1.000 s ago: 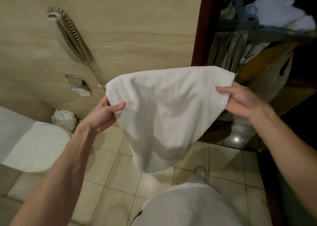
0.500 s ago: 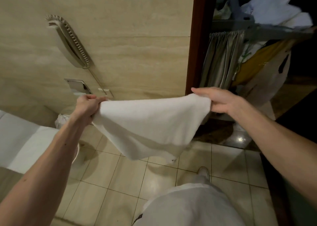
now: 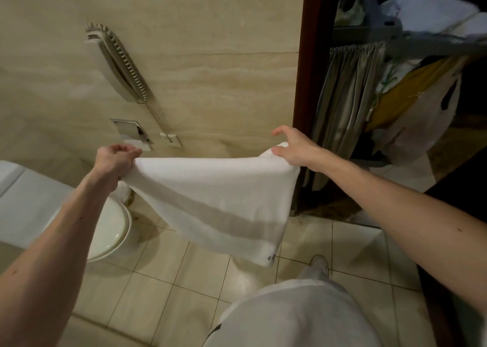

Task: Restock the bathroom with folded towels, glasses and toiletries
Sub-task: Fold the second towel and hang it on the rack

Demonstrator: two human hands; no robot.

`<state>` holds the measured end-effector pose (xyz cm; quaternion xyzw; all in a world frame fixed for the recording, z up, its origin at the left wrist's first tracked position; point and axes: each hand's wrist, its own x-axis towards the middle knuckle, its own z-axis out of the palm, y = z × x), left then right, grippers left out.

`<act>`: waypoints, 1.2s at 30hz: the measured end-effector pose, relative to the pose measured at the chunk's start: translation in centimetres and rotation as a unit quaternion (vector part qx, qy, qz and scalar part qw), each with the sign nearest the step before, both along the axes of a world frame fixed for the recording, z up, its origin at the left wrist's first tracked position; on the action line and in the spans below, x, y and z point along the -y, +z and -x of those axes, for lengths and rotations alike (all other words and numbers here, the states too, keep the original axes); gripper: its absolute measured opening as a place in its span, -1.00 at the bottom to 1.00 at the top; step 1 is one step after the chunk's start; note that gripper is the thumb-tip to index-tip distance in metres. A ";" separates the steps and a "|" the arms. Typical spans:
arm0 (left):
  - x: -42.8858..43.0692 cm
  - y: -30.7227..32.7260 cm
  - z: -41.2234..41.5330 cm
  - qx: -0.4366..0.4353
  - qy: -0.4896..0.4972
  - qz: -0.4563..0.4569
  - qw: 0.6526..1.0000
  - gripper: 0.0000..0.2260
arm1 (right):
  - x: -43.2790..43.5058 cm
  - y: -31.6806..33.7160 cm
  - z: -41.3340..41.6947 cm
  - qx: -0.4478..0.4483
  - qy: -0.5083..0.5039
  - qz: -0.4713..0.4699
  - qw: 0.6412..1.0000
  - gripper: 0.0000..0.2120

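Folding step, by the look of it: the white towel (image 3: 218, 196) hung stretched above the floor tiles (image 3: 163, 275), left hand (image 3: 116, 159) fisted on one corner, right hand (image 3: 295, 149) pinching the other, and next the corners needed bringing together evenly.

The towel (image 3: 210, 196) is seen to be white terry cloth, matt and nubby, crossed by a flatter woven band. The wall (image 3: 210, 56) at twelve o'clock is faced with smooth beige stone of dull sheen, and a shiny metal paper holder (image 3: 130, 129) is recessed in it. The floor tiles (image 3: 163, 280) at six o'clock are glazed and glossy. The toilet lid (image 3: 113, 230) at nine o'clock is glossy white. The door frame (image 3: 313, 56) is dark polished wood, and the curtain (image 3: 342, 96) at two o'clock is satiny cloth.
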<state>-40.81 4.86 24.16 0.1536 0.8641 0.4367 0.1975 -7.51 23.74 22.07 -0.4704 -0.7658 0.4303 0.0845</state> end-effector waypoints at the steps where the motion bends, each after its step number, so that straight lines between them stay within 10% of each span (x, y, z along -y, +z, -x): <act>1: 0.4 -0.1 0.0 0.009 0.005 0.001 1.000 -0.92 | 0.1 0.1 0.3 0.012 -0.003 -0.006 1.000 -0.63; 9: 4.0 -1.3 0.5 0.118 -0.014 -0.068 0.991 -0.85 | -0.2 0.4 1.0 -0.078 -0.017 0.189 0.979 -0.59; 18: 7.4 -3.1 2.9 0.045 -0.032 -0.090 0.994 -0.70 | -1.1 1.0 3.1 -0.098 0.061 0.021 0.993 -0.83; 36: 14.8 -1.8 9.4 -0.011 -0.032 0.011 0.999 -0.62 | -1.9 0.3 18.3 0.001 0.284 -0.046 0.958 -0.47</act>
